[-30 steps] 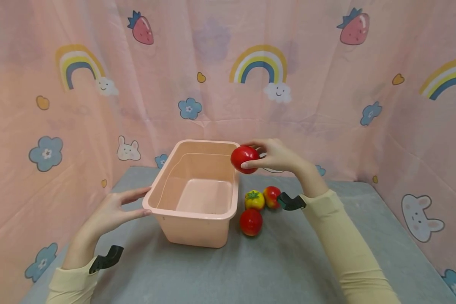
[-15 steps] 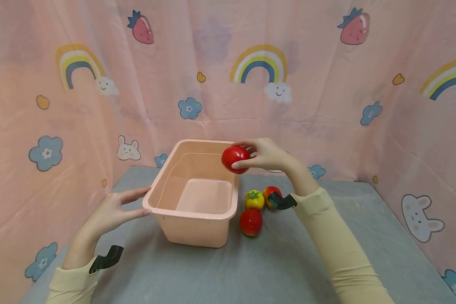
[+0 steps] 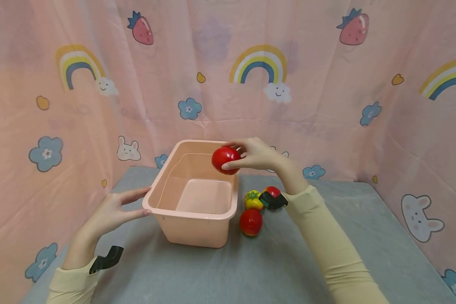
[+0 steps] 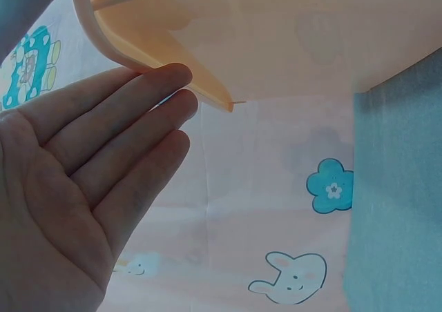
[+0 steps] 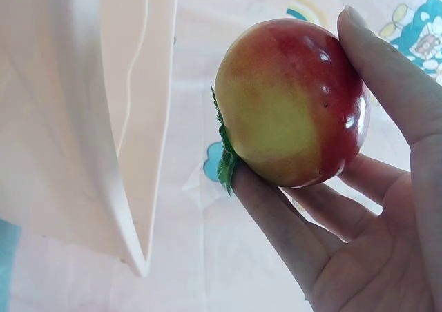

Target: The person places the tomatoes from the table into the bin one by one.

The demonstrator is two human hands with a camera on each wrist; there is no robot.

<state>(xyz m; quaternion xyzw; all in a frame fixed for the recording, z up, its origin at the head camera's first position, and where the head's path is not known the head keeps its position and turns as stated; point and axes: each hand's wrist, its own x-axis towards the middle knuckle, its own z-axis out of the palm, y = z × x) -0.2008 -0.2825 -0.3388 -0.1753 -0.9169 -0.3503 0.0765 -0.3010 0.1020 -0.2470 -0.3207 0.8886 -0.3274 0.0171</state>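
A glossy red tomato with a yellow patch and a green leafy top is gripped between my right thumb and fingers. In the head view my right hand holds it up at the far right part of a peach plastic tub, overlapping the tub's rim and inside. The tub's visible floor is bare. My left hand touches the tub's near left corner, thumb and fingertips at the rim. In the left wrist view its fingers lie straight along the outside of the rim.
Right of the tub, a yellow tomato with a green top, a red round fruit and another red fruit, partly hidden by the right wrist camera, sit close together. A grey cloth covers the table; a pink patterned curtain hangs behind.
My right hand has carried the tomato leftward, from beside the tub's right rim to overlapping its inside. The left hand, the tub and the other fruit stay where they were.
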